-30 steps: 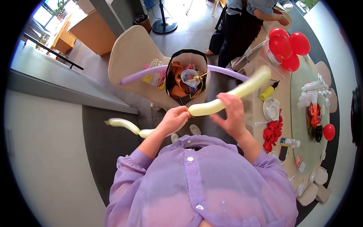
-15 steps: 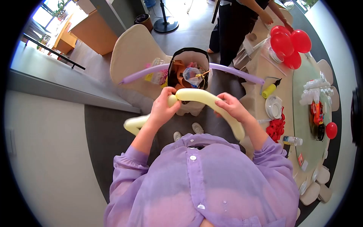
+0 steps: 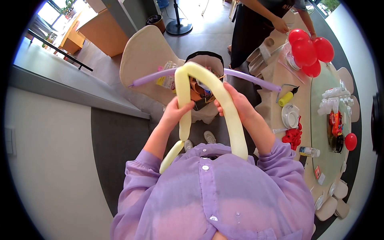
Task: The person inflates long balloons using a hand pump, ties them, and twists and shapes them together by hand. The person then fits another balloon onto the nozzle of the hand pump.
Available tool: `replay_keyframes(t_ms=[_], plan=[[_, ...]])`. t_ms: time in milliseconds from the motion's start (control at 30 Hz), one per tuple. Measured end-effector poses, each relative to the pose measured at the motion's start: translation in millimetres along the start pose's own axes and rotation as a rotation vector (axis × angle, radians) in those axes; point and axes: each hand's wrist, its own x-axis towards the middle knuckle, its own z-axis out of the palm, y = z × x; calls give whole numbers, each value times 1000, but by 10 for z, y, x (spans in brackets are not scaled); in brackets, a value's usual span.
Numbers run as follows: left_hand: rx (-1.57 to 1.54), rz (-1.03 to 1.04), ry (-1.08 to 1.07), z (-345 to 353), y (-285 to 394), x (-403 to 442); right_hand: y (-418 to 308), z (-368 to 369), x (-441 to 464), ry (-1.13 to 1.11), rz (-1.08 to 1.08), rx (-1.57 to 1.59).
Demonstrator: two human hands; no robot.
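A long pale yellow balloon point(image 3: 233, 120) is bent into an upside-down V in front of my chest. My left hand point(image 3: 176, 113) is closed round its left leg, thumb across the front. Below that hand the balloon narrows at a twist, and a shorter segment hangs toward my shirt. My right hand point(image 3: 237, 102) grips the right leg from its outer side, with some fingertips showing on the inner side. Behind the balloon's bend, a long purple balloon point(image 3: 253, 79) lies across an open black-rimmed bag point(image 3: 205, 54).
The bag stands by a beige chair point(image 3: 146, 48). At right, a covered table holds red balloons point(image 3: 304, 53), a yellow-green hand pump point(image 3: 286, 98), a roll of tape point(image 3: 291, 116), red ribbon point(image 3: 293, 138) and a bottle point(image 3: 309, 151). Another person point(image 3: 254, 32) stands beyond it.
The yellow balloon has swung from a sideways arc into an upside-down V. My left hand has shifted from the twist to the left leg, and my right hand has moved slightly up.
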Motion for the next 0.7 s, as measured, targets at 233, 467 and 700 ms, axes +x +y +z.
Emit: replay_keyframes(t_ms=[233,467,700], plan=[[362,-108,-46,39,89,-170,-15,133,77,33,-104,-48],[-346,193,72,146,107,-8,-52,456,235,-80,-392,-198],[-559,273,157,173,74,-17,262,653,9,-202,-613,-557]])
